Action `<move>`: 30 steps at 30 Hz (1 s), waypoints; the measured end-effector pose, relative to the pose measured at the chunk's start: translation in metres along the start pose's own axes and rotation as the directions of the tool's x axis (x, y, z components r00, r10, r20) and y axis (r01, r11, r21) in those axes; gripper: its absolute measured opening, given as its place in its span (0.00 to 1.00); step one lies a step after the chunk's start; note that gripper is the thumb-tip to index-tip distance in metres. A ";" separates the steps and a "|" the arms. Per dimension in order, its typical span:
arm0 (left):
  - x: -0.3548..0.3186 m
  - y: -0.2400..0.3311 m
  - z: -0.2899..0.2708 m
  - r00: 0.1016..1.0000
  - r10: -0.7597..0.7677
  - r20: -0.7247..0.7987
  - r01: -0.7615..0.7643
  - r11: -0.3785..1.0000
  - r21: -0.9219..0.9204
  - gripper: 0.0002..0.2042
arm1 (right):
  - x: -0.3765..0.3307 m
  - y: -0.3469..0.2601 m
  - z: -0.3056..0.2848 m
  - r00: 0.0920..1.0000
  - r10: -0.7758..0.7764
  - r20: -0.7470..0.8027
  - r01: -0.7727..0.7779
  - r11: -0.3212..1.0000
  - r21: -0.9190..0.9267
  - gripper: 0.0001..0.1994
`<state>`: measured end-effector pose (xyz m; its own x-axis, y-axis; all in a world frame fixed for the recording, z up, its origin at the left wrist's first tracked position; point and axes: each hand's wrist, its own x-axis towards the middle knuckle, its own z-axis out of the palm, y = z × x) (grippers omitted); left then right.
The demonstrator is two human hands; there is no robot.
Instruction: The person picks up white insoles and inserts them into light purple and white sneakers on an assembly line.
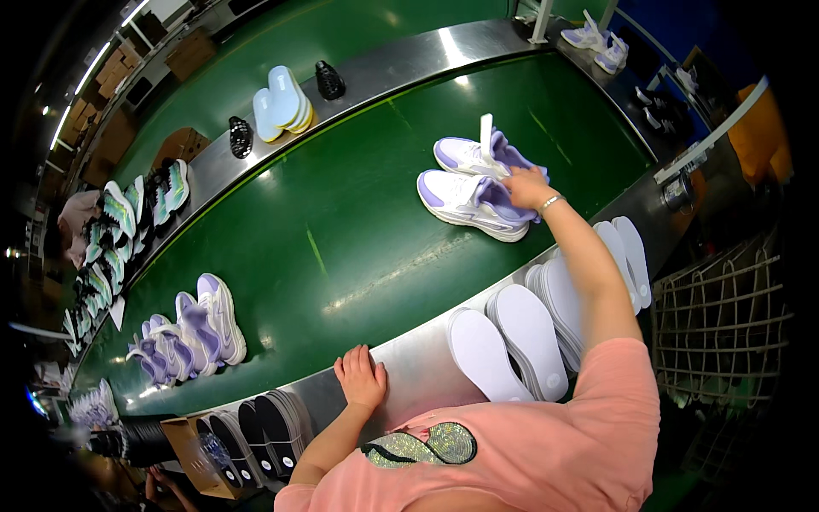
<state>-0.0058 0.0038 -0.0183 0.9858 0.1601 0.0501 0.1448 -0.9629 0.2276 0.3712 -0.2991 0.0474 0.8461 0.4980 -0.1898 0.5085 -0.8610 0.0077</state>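
A pair of white sneakers with lavender toes and linings (pixel 465 192) sits on the green conveyor belt to the right, side by side with toes to the left. The far shoe's white tongue stands up. My right hand (pixel 526 188) is closed at their ankle openings, with fingers bent over the collars; the fingertips are partly hidden inside. My left hand (pixel 361 378) lies flat on the metal rail (pixel 409 363) at the belt's near edge, fingers stretched out and nothing in them.
White insoles (pixel 525 328) lie in stacks along the near rail, black insoles (pixel 277 427) further left. Several lavender sneakers (pixel 200 328) stand on the belt at left. The far rail holds light blue insoles (pixel 284 102) and black pieces (pixel 328 79). A wire-mesh rack (pixel 721 316) stands at right.
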 end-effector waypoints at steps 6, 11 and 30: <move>-0.009 0.001 0.002 0.998 -0.003 -0.059 -0.001 0.998 -0.061 0.22 | -0.004 -0.029 -0.018 0.958 0.058 0.281 -0.097 0.987 0.128 0.16; -0.007 0.002 0.001 0.996 -0.006 -0.089 -0.007 0.989 -0.145 0.21 | -0.018 -0.092 -0.033 0.998 0.052 0.030 -0.057 0.982 0.179 0.17; -0.067 -0.010 -0.043 0.978 -0.202 -0.040 0.089 0.586 -0.805 0.26 | -0.243 -0.320 0.008 0.958 -0.279 -0.073 0.288 0.910 0.299 0.12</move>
<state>-0.0767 0.0117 0.0184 0.9319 0.3603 0.0417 0.1040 -0.3757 0.9209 0.0018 -0.1455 0.0836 0.6801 0.7245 -0.1125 0.6585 -0.6711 -0.3407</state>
